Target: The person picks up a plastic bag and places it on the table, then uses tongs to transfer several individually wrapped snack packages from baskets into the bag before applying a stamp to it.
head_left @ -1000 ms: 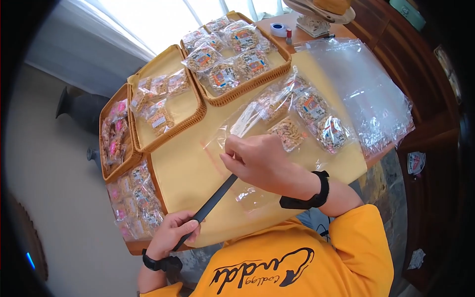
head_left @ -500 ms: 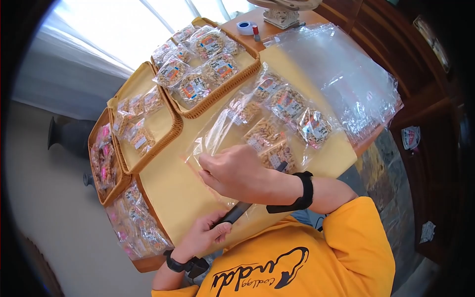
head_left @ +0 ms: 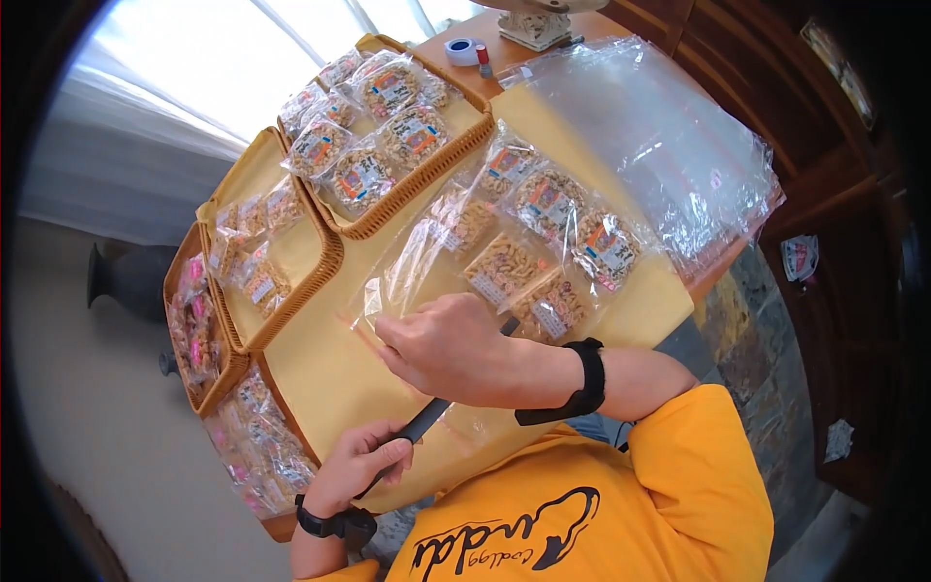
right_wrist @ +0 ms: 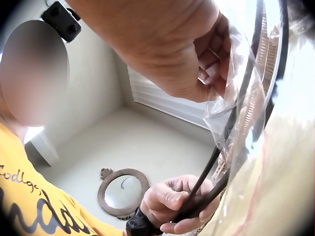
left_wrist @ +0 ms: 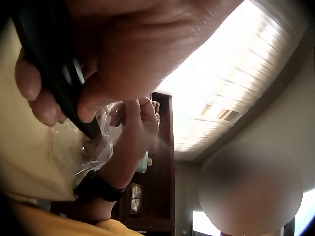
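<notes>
The right hand (right_wrist: pixel 184 56) pinches clear plastic film (right_wrist: pixel 239 61).

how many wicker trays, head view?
3, side by side: the right wicker tray at the back, the middle wicker tray, the left wicker tray. Any hidden ones can't be ruled out.

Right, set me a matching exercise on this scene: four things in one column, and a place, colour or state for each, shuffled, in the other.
Column one:
1. Left hand
2. Right hand
3. Blue-and-white roll
4. Shirt

Column two:
A. Beside a small red item
B. Orange-yellow
C. Holding a clear bag
D. Gripping a long black tool

Pairs: 1-D, 2-C, 3-A, 4-B
</notes>
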`<state>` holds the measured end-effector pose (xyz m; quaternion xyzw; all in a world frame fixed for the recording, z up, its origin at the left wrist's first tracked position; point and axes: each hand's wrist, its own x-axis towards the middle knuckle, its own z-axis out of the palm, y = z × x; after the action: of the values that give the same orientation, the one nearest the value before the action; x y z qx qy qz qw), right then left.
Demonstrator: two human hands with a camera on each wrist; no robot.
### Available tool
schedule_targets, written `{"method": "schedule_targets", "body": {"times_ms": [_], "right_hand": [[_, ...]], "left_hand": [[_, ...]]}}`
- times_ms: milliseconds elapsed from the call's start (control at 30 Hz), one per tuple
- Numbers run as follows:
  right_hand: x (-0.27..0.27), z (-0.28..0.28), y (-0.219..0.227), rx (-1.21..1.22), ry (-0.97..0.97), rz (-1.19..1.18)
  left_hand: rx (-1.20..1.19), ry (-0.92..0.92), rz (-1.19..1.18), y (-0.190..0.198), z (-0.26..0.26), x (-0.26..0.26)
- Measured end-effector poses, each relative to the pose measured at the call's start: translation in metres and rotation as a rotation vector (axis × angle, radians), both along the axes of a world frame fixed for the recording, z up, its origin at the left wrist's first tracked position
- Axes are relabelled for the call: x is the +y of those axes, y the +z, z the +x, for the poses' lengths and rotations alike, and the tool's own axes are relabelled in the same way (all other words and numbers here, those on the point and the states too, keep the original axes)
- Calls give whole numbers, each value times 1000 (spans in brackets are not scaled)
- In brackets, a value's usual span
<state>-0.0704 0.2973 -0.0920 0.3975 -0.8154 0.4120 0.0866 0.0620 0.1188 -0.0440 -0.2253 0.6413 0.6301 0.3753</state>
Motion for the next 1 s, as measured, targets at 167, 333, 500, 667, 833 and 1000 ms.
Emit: {"method": "schedule_targets", "body": {"times_ms": [167,333,500,667,833,1000], "right_hand": [[0,-1,-2,-22,17,-15],[0,0,-2,-33,26,-22],[2,-1,1,-30,16,-31],[3,0,4,-31,15,-18],[39,-1,30,145,52,13],[106,-10,31,188,-208,35]], "left_hand": [[-35,-15,40,-5,-5,10],[-57,-120,-48,-1,4,15],[29,-75,-97,8,7,13],[20,-74,-77,-2,5,12],[49,-60,-38,-11,-1,18],[28,-48,28,-16,2,12]]}}
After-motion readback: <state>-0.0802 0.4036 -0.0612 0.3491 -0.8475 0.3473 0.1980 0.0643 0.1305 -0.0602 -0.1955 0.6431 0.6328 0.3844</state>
